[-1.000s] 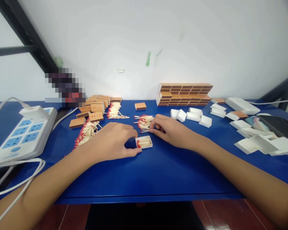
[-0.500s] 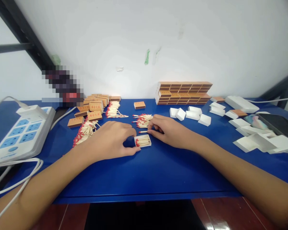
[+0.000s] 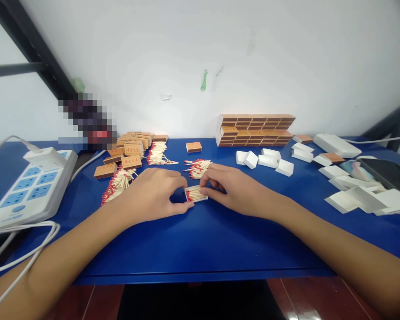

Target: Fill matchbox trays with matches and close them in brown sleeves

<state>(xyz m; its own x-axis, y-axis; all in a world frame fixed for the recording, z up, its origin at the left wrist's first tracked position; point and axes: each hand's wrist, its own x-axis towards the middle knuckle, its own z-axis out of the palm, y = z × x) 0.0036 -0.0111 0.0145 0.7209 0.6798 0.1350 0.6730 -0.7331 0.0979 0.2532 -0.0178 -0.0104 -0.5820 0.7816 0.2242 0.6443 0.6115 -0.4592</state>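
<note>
A small white matchbox tray filled with red-tipped matches lies on the blue table. My left hand curls around its left end, thumb against the near corner. My right hand pinches its right end, fingers closed over the matches there. Just behind the tray is a loose heap of matches. More loose matches lie in a long heap to the left of my left hand.
Orange matchbox sleeves lie scattered at the back left; a neat stack of sleeves stands against the wall. Empty white trays spread to the right, beside a phone. A power strip with white cables sits at left.
My right hand left the loose heap with a match and came down onto the tray's right end. The left hand stayed on the tray, which shifted slightly.
</note>
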